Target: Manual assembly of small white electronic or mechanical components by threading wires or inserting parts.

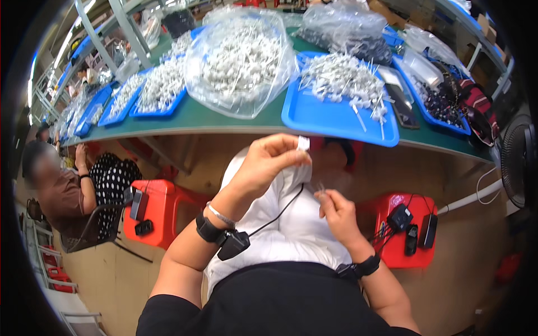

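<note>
Green-topped workbench point(270, 122) curves across my feed, its near edge crowded by a shallow blue plastic tray point(325, 120) holding a loose heap of small white plastic pieces point(342, 78). I see the left hand point(269, 162) just in front of that edge, thumb and forefinger clamped on a tiny white plastic piece point(303, 143). The right hand point(339, 211) sits lower, above the white trousers point(297, 238), thumb and forefinger bunched close; blur hides the tips, so I cannot tell whether they grip anything.

What worries me most is a slip: so small a part, held only at the fingertips, could squirt free if the pinch loosens, and drop to the trousers or the tan floor point(454, 297). A thin black cable point(277, 215) leads off the black boxy device point(232, 245) at the left wrist, and I judge it could snag if that arm swings wide. I also distrust the tray: its near rim seems to jut past the bench edge, so a knock could tilt it and spill the heap.
</note>
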`<action>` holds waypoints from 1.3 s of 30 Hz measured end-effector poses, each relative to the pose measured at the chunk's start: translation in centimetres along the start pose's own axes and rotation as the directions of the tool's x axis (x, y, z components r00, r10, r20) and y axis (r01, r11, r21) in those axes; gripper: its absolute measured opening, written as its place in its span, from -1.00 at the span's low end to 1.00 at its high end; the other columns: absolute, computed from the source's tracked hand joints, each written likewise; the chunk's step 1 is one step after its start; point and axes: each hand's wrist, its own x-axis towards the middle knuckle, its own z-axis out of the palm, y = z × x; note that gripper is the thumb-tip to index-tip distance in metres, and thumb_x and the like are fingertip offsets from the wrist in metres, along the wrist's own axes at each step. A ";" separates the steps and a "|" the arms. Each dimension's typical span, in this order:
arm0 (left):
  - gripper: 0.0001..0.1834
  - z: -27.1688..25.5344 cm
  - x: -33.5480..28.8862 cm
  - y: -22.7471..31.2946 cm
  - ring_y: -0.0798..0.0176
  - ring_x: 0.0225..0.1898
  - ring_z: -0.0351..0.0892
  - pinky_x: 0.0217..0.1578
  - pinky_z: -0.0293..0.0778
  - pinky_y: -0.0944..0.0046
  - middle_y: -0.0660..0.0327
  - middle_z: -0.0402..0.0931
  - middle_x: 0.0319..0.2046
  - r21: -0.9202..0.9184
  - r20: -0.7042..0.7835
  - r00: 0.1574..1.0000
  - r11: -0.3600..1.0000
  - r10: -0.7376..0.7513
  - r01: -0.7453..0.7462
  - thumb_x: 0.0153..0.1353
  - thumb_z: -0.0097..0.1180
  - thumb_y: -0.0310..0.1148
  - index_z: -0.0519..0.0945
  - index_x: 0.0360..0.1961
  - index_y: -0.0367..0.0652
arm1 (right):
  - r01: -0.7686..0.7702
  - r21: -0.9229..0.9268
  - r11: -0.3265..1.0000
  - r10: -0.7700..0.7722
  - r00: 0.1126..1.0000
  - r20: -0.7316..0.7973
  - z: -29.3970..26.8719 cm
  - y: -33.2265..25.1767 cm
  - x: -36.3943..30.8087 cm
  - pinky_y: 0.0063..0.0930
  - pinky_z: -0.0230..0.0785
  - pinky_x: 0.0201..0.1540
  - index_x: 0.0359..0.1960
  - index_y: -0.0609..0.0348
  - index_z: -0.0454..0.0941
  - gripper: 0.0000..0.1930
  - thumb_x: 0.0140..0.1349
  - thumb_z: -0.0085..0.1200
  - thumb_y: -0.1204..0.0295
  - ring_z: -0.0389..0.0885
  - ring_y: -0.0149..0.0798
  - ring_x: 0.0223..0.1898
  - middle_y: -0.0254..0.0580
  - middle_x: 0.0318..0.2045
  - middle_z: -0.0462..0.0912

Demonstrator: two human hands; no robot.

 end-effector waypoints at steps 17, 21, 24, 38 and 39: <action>-0.84 -1.4 -11.7 -10.4 0.31 -0.12 0.58 -0.09 0.49 0.29 0.24 0.68 -0.20 0.401 -0.094 0.995 0.913 -0.045 0.080 0.29 0.21 -0.46 0.70 -0.13 -0.22 | 0.144 -0.290 0.946 -0.036 0.936 0.349 1.4 -0.7 -1.1 -0.29 0.30 -0.55 -0.32 0.23 0.60 -0.81 0.36 0.15 0.34 0.49 -0.05 -0.65 0.02 -0.62 0.51; -0.83 -1.6 -11.8 -10.8 0.22 -0.14 0.57 -0.11 0.48 0.25 0.20 0.66 -0.24 0.476 -0.116 0.992 0.874 -0.054 0.103 0.25 0.22 -0.48 0.70 -0.14 -0.23 | 0.239 -0.347 0.907 -0.094 0.917 0.387 1.7 -0.3 -1.3 -0.24 0.29 -0.57 -0.36 0.20 0.57 -0.80 0.35 0.16 0.34 0.51 0.00 -0.64 -0.01 -0.62 0.53; -0.84 -1.6 -11.7 -11.1 0.23 -0.14 0.56 -0.10 0.47 0.26 0.22 0.67 -0.23 0.514 -0.108 0.994 0.856 -0.008 0.063 0.28 0.21 -0.47 0.71 -0.13 -0.22 | 0.326 -0.418 0.848 -0.152 0.905 0.397 1.7 -0.4 -1.4 -0.22 0.31 -0.57 -0.39 0.17 0.54 -0.80 0.34 0.16 0.32 0.53 -0.02 -0.64 -0.06 -0.64 0.54; -0.82 -1.5 -11.6 -11.2 0.19 -0.12 0.57 -0.04 0.46 0.23 0.19 0.67 -0.23 0.555 -0.047 0.998 0.832 0.048 -0.013 0.25 0.18 -0.55 0.70 -0.14 -0.23 | 0.389 -0.462 0.797 -0.180 0.883 0.433 2.0 -0.6 -1.6 -0.24 0.36 -0.56 -0.39 0.17 0.52 -0.80 0.32 0.18 0.32 0.55 -0.05 -0.65 -0.10 -0.65 0.55; -0.82 -1.5 -11.6 -11.2 0.19 -0.12 0.56 -0.05 0.46 0.24 0.19 0.66 -0.23 0.565 -0.048 0.998 0.825 0.050 -0.014 0.25 0.18 -0.56 0.70 -0.14 -0.24 | 0.389 -0.462 0.797 -0.180 0.883 0.434 2.0 -0.6 -1.6 -0.24 0.36 -0.56 -0.39 0.17 0.52 -0.80 0.32 0.18 0.32 0.55 -0.05 -0.65 -0.10 -0.65 0.55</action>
